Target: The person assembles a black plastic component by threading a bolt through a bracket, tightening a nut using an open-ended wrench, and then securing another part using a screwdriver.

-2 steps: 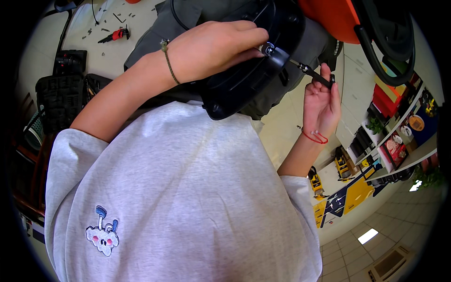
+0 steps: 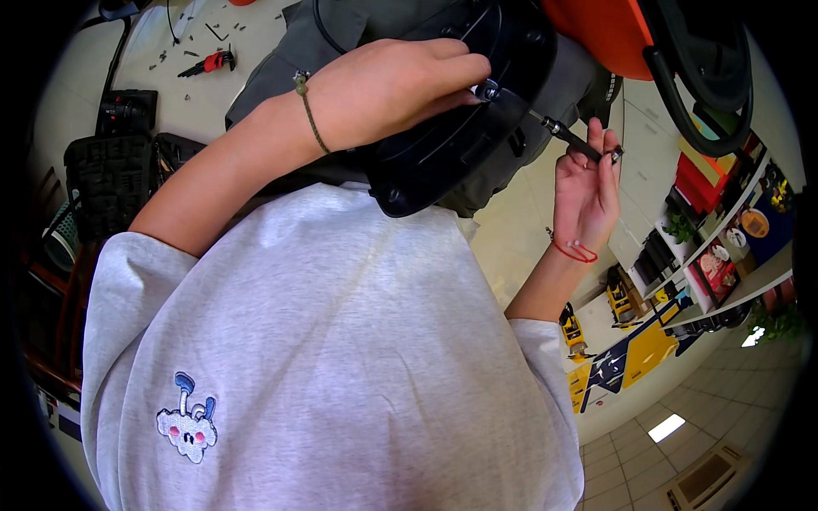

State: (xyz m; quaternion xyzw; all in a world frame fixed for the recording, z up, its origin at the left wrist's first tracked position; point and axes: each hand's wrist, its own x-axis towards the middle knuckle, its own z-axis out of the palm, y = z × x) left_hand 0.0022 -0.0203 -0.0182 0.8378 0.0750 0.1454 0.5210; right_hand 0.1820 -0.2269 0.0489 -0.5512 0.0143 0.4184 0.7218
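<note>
Lightly grasped in the fingers of the right hand (image 2: 586,192), a black-handled driver (image 2: 573,141) aims its shaft at the black shell (image 2: 460,136), seemingly to line up with a small shiny fitting (image 2: 486,90). The left hand (image 2: 396,89) appears to pinch that fitting, probably to steady it. Beneath, dark grey cloth (image 2: 271,83) props the shell; hex keys (image 2: 207,65) lie well apart on the pale table (image 2: 189,100).

1. Pale tabletop (image 2: 253,56), beyond and left of the left hand (image 2: 400,89).
2. On it, left of that hand: black hex-key set (image 2: 210,65), red holder (image 2: 221,60).
3. Farther from the hand: lone L-shaped key (image 2: 216,35).
4. Around both: small loose screws (image 2: 189,54).
</note>
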